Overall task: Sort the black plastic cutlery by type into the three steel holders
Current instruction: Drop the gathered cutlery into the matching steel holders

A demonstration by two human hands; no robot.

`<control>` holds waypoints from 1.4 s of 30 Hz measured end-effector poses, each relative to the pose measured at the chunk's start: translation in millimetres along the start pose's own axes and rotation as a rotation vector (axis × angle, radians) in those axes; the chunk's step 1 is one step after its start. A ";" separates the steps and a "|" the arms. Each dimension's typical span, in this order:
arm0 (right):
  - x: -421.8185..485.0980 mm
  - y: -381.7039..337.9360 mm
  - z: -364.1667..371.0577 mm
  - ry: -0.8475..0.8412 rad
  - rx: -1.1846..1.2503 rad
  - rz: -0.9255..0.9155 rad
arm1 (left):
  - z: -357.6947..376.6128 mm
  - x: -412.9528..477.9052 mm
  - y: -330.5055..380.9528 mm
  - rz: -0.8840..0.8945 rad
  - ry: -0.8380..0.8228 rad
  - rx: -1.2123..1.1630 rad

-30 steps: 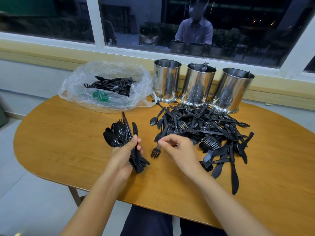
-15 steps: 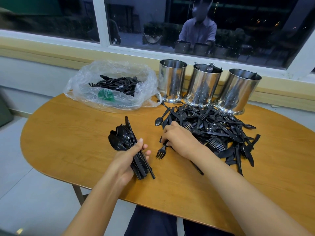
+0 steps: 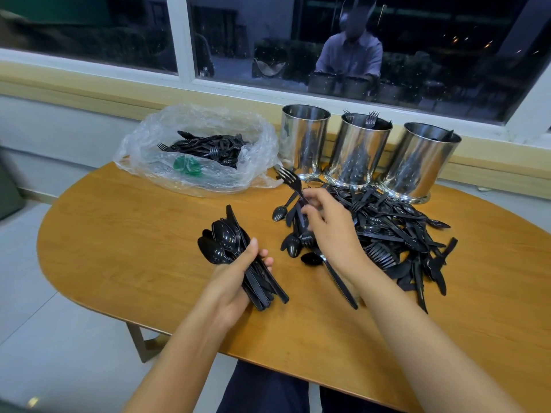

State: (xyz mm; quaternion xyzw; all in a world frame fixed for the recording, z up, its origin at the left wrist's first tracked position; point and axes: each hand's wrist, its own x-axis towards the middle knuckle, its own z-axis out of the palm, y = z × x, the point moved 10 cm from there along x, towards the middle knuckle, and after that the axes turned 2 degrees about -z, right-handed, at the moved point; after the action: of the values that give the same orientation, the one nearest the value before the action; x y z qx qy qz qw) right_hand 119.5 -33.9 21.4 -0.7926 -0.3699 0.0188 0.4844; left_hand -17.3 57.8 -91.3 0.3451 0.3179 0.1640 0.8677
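Near the front edge of the worktop [image 3: 119, 248] the left hand [image 3: 235, 281] curls its fingers [image 3: 253, 245] round a bundle of spoons [image 3: 223, 245]. The right hand [image 3: 331, 231] pinches one fork [image 3: 290, 180] by its handle, tines up, over the left side of the pile [image 3: 396, 231]. Best lift it clear and drop it handle-first into the middle holder [image 3: 362, 150] at the far edge, where fork tines show

Soft indoor light falls on the table [image 3: 119, 248], with faint shadows. It is dark outside, so the window [image 3: 119, 25] works like a mirror. The steel holders [image 3: 362, 150] shine. Straight lines bend near the edges, and the far left is blurry.
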 end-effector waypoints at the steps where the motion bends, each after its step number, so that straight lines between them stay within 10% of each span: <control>1: -6.7 6.0 6.2 -0.072 0.114 0.084 | 3.8 0.9 -1.7 0.005 -0.004 -0.005; 12: -50.7 9.4 -4.8 0.113 0.231 0.094 | 40.6 0.9 -24.4 0.027 -0.033 0.042; 22: -62.5 9.3 4.4 -0.031 -0.040 -0.053 | 54.5 -3.0 -17.3 0.016 -0.026 0.069; 42: 62.1 -2.8 -127.7 -0.068 0.301 0.057 | 205.0 11.5 23.1 0.064 -0.302 0.392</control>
State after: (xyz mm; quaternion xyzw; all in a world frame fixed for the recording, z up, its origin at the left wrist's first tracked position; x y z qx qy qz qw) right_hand 212.5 -91.9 111.7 -0.7202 -0.3564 0.1145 0.5841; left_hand 126.1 -21.5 34.6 0.5373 0.1993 0.0729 0.8163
